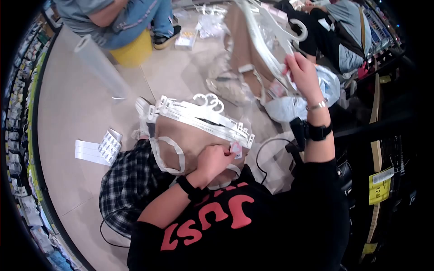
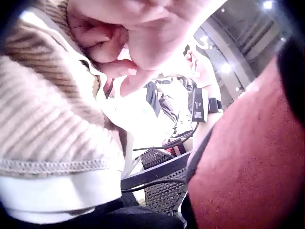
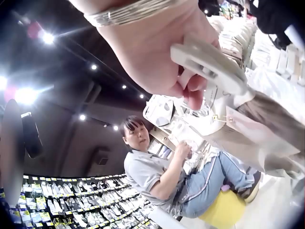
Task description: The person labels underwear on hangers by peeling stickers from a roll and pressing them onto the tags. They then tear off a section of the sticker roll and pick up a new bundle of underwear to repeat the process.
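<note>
My right hand [image 1: 302, 74], raised at the upper right, grips the end of a white clip hanger [image 3: 209, 67]. Beige underwear with pale trim [image 1: 244, 45] hangs from that hanger, and a paper tag [image 3: 257, 129] dangles beside it. In my lap lies more beige underwear [image 1: 176, 131] with white elastic leg bands, clipped to several stacked white hangers [image 1: 199, 119]. My left hand [image 1: 213, 161] rests on this garment with its fingers curled, thumb and fingertips at the pink tag [image 1: 236, 148]. Ribbed beige fabric [image 2: 47, 114] lies close beside the left fingers in the left wrist view.
A person in jeans sits on a yellow stool [image 1: 133, 49]; another person [image 1: 346, 31] is at upper right. White plastic bags [image 1: 289, 108] and clear packaging lie ahead. A plastic-wrapped roll [image 1: 101, 65] and papers [image 1: 97, 150] are at left. Shelves line both sides.
</note>
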